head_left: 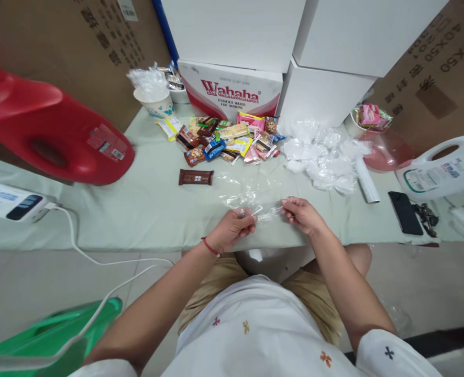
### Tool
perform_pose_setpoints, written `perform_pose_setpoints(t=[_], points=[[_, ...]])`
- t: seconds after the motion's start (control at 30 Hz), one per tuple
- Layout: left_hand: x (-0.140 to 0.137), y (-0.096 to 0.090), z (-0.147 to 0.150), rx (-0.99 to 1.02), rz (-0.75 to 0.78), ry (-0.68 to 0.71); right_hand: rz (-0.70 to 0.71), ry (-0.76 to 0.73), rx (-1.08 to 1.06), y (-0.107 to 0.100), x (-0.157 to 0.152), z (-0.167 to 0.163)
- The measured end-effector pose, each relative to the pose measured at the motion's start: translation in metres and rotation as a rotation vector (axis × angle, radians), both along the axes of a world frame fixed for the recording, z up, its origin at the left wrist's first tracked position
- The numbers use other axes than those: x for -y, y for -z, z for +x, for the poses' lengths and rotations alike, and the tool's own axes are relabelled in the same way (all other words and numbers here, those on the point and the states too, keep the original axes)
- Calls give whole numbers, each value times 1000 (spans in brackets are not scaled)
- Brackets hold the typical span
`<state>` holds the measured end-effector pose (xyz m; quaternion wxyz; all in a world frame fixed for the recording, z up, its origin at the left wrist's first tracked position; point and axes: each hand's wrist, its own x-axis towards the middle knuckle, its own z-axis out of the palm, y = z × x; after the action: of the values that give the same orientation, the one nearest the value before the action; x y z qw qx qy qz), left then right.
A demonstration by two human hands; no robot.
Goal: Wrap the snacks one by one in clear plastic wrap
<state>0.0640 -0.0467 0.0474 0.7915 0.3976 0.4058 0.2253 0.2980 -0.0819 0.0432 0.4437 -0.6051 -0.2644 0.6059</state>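
Note:
My left hand (235, 228) and my right hand (300, 213) pinch a clear plastic bag (251, 195) between them, near the table's front edge. The bag is see-through and crumpled, and its far part spreads over the cloth. Just beyond my left hand, a brown wrapped snack bar (196, 177) lies alone. Farther back is a heap of wrapped snacks (232, 137) in yellow, brown, blue and pink packets. To the right of the heap sits a pile of crumpled clear bags (320, 152).
A red jug (55, 131) and a white charger with a cable (15, 203) stand left. At right are a white roll (367, 180), a black phone (405, 212), keys (427, 219) and a white jug (444, 167). A Wahaha carton (232, 94) and paper cup (155, 102) stand behind.

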Motion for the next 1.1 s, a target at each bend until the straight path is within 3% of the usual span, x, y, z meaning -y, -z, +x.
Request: perform_pose_setpoints(t=[0.2,0.4,0.53,0.63,0.77,0.9,1.1], points=[[-20,-5,-32,71,-152,123,32,52,-46,-11,5,34],[-36,4,-68,4,-147,202,29,27,21,-9,12,62],[-36,4,-84,-103,-164,75,1,37,76,-4,19,68],[-22,-3,-76,-247,-175,-63,12,17,117,-3,25,61],[3,-9,-42,-493,112,-271,24,57,148,-7,31,45],[18,0,-17,-753,411,-311,25,110,153,-8,35,35],[49,21,-32,-929,983,-500,44,155,185,1,43,33]])
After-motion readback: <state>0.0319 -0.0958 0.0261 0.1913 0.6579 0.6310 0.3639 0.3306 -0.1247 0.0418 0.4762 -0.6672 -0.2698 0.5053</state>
